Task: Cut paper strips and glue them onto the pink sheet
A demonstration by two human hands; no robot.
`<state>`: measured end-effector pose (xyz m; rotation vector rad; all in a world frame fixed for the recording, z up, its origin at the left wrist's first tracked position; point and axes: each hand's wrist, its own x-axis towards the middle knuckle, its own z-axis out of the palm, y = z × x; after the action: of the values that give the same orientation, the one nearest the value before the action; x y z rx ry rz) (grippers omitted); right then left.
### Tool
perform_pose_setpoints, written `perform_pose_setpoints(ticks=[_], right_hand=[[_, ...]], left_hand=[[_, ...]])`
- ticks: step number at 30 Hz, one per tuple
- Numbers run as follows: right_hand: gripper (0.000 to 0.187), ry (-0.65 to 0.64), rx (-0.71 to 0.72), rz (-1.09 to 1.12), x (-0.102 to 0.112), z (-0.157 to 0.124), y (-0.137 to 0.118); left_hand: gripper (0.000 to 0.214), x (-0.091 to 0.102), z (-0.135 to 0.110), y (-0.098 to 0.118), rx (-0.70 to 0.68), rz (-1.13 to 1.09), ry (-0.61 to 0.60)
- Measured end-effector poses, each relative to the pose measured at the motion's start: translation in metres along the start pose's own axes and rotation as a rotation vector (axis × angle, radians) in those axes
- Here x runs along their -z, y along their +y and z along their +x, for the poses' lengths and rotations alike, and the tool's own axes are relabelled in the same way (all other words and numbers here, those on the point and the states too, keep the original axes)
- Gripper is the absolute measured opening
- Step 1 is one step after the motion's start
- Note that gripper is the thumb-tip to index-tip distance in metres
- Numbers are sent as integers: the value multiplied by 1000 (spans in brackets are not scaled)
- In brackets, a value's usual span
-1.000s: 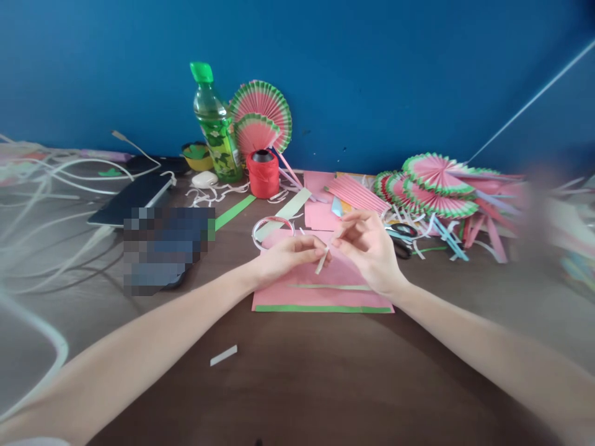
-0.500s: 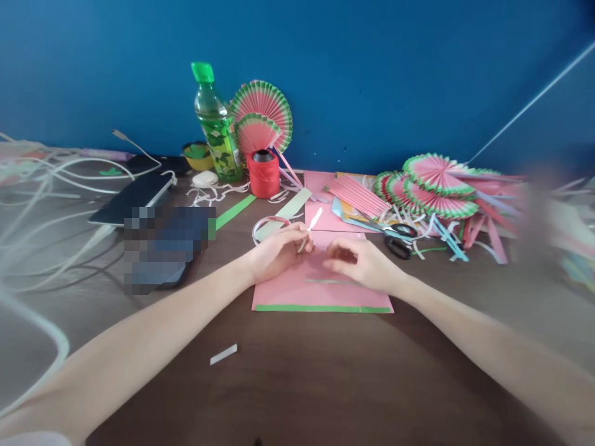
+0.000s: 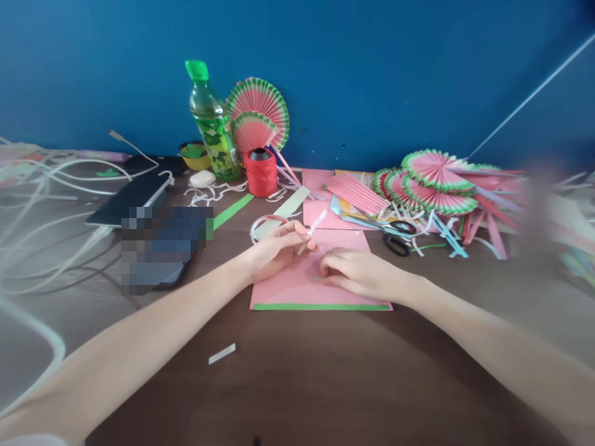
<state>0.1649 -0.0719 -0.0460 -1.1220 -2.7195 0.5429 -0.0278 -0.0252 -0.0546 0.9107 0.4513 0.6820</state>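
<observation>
**Figure: Two bare hands at a pink paper sheet, head view**

A short white paper strip (image 3: 315, 224) was pinched at its lower end between the thumb and fingers of the left hand (image 3: 274, 251). It rose at a slant toward the upper right, above the far edge of a pink paper sheet (image 3: 283, 288). The sheet lay flat on the bench (image 3: 325, 371), with a green band along its near edge. The right hand (image 3: 362, 274) rested palm down on the sheet's right half, its fingers stretched out side by side and pressed flat on the paper. Whether anything lay beneath them could not be told. The two hands were near each other but apart.

Just behind the left hand lay a tape ring (image 3: 263, 222), and beside it a pale green strip (image 3: 289, 206) and a bright green strip (image 3: 232, 210). A pair of scissors (image 3: 396, 238) lay to the right of the sheet's far corner, next to a pleated pink paper (image 3: 356, 192). A heap of folded watermelon fans (image 3: 432, 179) filled the right of the bench.

Toward the blue wall (image 3: 372, 74) stood a red ribbon spool (image 3: 260, 173), a green-capped bottle (image 3: 211, 127) and two upright fans (image 3: 258, 114). A white paper scrap (image 3: 222, 353) lay alone on the near bench. A dark tablet (image 3: 130, 198) and white cables (image 3: 46, 179) lay at the left.
</observation>
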Motion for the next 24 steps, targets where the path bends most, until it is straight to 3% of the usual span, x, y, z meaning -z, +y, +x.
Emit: perform_pose_setpoints(ticks=[9,20,24], right_hand=[[7,5,-81,-207,3,-6,-12],[18,-89,-124,68,21,-10,-13],[11,-132,-161,91,30,-16,-5]], left_hand=[[10,8,2,-2,-14,-27,-40],[8,2,2,-2,-18,-44,8],[11,2,2,-1,37,-72,39]])
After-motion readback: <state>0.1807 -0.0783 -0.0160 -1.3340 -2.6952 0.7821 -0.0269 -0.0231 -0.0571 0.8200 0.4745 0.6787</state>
